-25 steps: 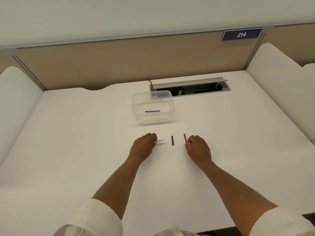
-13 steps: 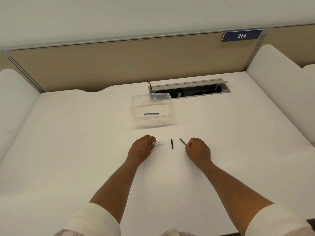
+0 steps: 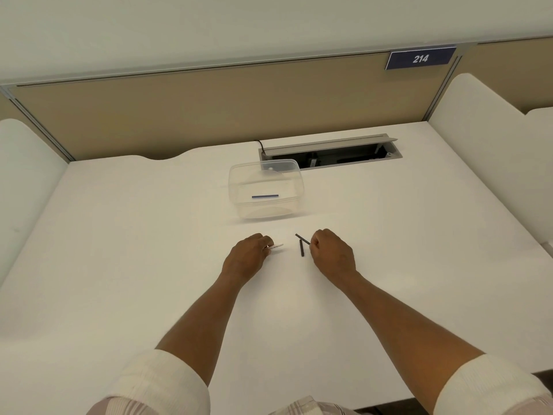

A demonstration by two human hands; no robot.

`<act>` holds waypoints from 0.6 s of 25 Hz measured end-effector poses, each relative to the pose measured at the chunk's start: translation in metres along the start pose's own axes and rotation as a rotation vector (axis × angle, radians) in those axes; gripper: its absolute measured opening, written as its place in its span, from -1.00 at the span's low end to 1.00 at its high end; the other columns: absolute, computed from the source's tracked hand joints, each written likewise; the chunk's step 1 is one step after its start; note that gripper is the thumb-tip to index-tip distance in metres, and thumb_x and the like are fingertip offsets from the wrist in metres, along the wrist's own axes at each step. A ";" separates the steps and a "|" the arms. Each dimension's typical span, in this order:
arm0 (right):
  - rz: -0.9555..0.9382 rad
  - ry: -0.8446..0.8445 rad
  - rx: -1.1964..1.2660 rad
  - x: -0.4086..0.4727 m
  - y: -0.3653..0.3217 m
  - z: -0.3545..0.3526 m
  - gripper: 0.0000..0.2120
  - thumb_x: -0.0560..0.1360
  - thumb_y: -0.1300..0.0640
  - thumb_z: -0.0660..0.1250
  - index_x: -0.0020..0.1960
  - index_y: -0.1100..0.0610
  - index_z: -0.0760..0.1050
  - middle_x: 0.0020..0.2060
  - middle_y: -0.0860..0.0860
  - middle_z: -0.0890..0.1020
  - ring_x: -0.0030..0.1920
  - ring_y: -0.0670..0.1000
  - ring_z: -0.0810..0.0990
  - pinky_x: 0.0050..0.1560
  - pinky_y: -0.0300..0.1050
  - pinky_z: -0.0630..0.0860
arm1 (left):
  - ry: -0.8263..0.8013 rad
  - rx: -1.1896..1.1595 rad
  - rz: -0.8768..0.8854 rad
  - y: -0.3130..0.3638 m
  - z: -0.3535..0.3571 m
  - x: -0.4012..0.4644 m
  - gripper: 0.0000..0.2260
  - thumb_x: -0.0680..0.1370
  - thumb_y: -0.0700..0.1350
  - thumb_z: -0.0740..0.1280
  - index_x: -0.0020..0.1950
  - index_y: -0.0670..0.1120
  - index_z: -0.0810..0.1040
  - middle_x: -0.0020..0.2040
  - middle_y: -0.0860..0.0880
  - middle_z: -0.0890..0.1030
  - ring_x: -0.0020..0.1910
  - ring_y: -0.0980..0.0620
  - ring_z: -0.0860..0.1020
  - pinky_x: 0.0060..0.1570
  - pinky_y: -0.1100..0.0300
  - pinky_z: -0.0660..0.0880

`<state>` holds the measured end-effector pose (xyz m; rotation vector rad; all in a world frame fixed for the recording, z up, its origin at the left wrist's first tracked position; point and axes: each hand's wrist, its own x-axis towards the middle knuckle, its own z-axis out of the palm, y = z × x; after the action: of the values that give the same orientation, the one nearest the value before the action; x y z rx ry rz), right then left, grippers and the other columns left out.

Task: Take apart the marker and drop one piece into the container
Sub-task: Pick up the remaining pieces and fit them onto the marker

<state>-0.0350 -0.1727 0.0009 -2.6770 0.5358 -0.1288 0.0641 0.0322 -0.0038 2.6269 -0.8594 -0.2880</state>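
My left hand (image 3: 247, 257) is closed around a white marker barrel (image 3: 276, 246), whose tip pokes out to the right. My right hand (image 3: 330, 254) pinches a thin dark marker piece (image 3: 302, 239) that points up and to the left. A second short dark piece (image 3: 302, 248) lies on the white desk between my hands, just under the held one. Beyond them stands a clear plastic container (image 3: 239, 187) with a thin blue piece (image 3: 265, 196) lying on its bottom.
An open cable hatch (image 3: 329, 151) is set into the desk behind the container. White side dividers (image 3: 484, 139) flank the desk and a tan partition with a "214" sign (image 3: 420, 58) closes the back.
My right hand has shifted left with its dark piece, tilting it from near upright to a leftward slant over the loose piece. The left hand has hardly moved.
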 end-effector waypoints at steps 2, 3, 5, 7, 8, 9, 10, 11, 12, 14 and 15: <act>-0.066 -0.009 -0.033 -0.001 -0.007 -0.002 -0.87 0.58 0.13 0.12 -0.08 0.09 0.43 -0.14 -0.04 0.51 -0.20 0.03 0.47 -0.20 -0.06 0.43 | 0.009 0.002 0.023 0.002 -0.002 -0.001 -0.86 0.62 -0.10 0.22 0.12 0.04 0.53 -0.02 0.04 0.56 -0.06 -0.08 0.54 -0.10 0.00 0.52; -0.089 -0.010 -0.050 -0.001 -0.009 -0.002 -0.86 0.59 0.13 0.12 -0.06 0.09 0.43 -0.13 -0.03 0.51 -0.21 0.02 0.43 -0.22 -0.08 0.39 | 0.015 0.001 0.034 0.002 -0.002 -0.001 -0.86 0.62 -0.11 0.21 0.11 0.04 0.53 -0.04 0.04 0.56 -0.07 -0.08 0.54 -0.11 0.00 0.52; -0.112 0.001 -0.065 -0.003 -0.011 -0.001 -0.85 0.60 0.12 0.11 -0.03 0.12 0.44 -0.11 -0.01 0.50 -0.23 0.02 0.37 -0.24 -0.10 0.32 | 0.024 -0.002 0.049 0.003 -0.005 -0.003 -0.87 0.63 -0.11 0.20 0.09 0.03 0.52 -0.06 0.03 0.55 -0.09 -0.09 0.53 -0.14 0.00 0.51; -0.122 -0.005 -0.064 -0.004 -0.012 0.001 -0.84 0.62 0.11 0.11 -0.01 0.13 0.44 -0.09 0.01 0.50 -0.23 0.04 0.39 -0.24 -0.10 0.29 | 0.031 -0.010 0.054 0.004 -0.007 -0.004 -0.88 0.63 -0.12 0.20 0.07 0.04 0.51 -0.09 0.04 0.54 -0.11 -0.09 0.52 -0.16 0.00 0.51; -0.130 -0.016 -0.069 -0.004 -0.012 0.002 -0.84 0.62 0.11 0.12 0.00 0.13 0.44 -0.08 0.01 0.51 -0.21 0.05 0.43 -0.23 -0.10 0.30 | 0.033 -0.015 0.055 0.004 -0.008 -0.004 -0.88 0.62 -0.12 0.20 0.06 0.04 0.51 -0.09 0.04 0.54 -0.12 -0.08 0.52 -0.16 0.00 0.51; -0.139 -0.025 -0.078 -0.003 -0.012 0.003 -0.85 0.62 0.11 0.12 0.00 0.12 0.44 -0.08 0.00 0.51 -0.16 0.06 0.47 -0.23 -0.09 0.32 | 0.033 -0.017 0.057 0.004 -0.008 -0.005 -0.88 0.62 -0.12 0.20 0.06 0.05 0.51 -0.10 0.04 0.54 -0.12 -0.08 0.52 -0.16 -0.01 0.52; -0.148 -0.030 -0.088 -0.003 -0.013 0.004 -0.86 0.61 0.11 0.13 0.00 0.11 0.44 -0.08 0.00 0.51 -0.11 0.07 0.50 -0.23 -0.08 0.35 | 0.033 -0.017 0.060 0.005 -0.009 -0.005 -0.88 0.62 -0.12 0.20 0.05 0.05 0.50 -0.11 0.05 0.53 -0.12 -0.08 0.52 -0.17 -0.01 0.52; -0.153 -0.033 -0.097 -0.003 -0.014 0.004 -0.87 0.60 0.12 0.13 -0.01 0.10 0.44 -0.08 0.00 0.51 -0.08 0.08 0.51 -0.22 -0.05 0.40 | 0.034 -0.017 0.065 0.005 -0.010 -0.006 -0.88 0.62 -0.12 0.20 0.05 0.05 0.50 -0.11 0.05 0.53 -0.13 -0.07 0.52 -0.17 -0.02 0.52; -0.157 -0.034 -0.106 -0.004 -0.014 0.004 -0.88 0.59 0.13 0.13 -0.01 0.09 0.44 -0.08 0.00 0.51 -0.07 0.08 0.51 -0.20 -0.02 0.44 | 0.033 -0.018 0.068 0.004 -0.010 -0.007 -0.89 0.62 -0.12 0.20 0.05 0.06 0.50 -0.11 0.05 0.53 -0.13 -0.07 0.51 -0.17 -0.02 0.53; -0.172 -0.040 -0.128 -0.005 -0.015 0.003 -0.89 0.59 0.14 0.14 -0.01 0.08 0.44 -0.08 0.00 0.50 -0.07 0.08 0.51 -0.20 0.00 0.48 | 0.034 -0.022 0.069 0.004 -0.011 -0.009 -0.88 0.62 -0.11 0.20 0.05 0.06 0.50 -0.11 0.05 0.53 -0.12 -0.06 0.51 -0.16 -0.02 0.52; -0.181 -0.044 -0.139 -0.006 -0.015 0.003 -0.89 0.59 0.14 0.14 -0.01 0.08 0.44 -0.08 -0.01 0.50 -0.08 0.09 0.51 -0.20 0.01 0.48 | 0.034 -0.023 0.068 0.003 -0.011 -0.010 -0.88 0.62 -0.11 0.20 0.05 0.06 0.50 -0.11 0.06 0.53 -0.12 -0.06 0.51 -0.16 -0.02 0.52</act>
<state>-0.0344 -0.1568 0.0043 -2.8540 0.2975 -0.0859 0.0580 0.0388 0.0085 2.5681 -0.9262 -0.2336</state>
